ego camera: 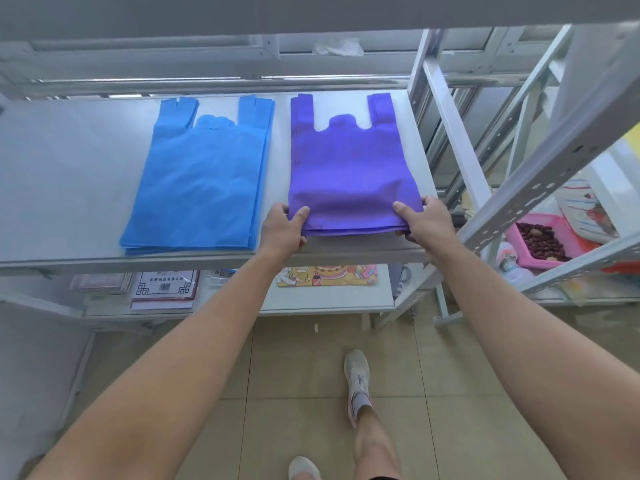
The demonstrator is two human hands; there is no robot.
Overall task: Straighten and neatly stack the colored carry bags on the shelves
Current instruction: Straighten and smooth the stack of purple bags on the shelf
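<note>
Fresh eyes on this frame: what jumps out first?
The purple bags at the front right of the shelf, with the left hand and right hand each pinching a near corner. The blue bags lie flat just left of them, untouched. A pink basket sits on the next rack, far right.

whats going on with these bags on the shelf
A person is tidying carry bags on a white shelf. Both hands grip the near corners of the purple stack: left hand at one corner, right hand at the other. The blue stack lies flat beside it, untouched.
</note>
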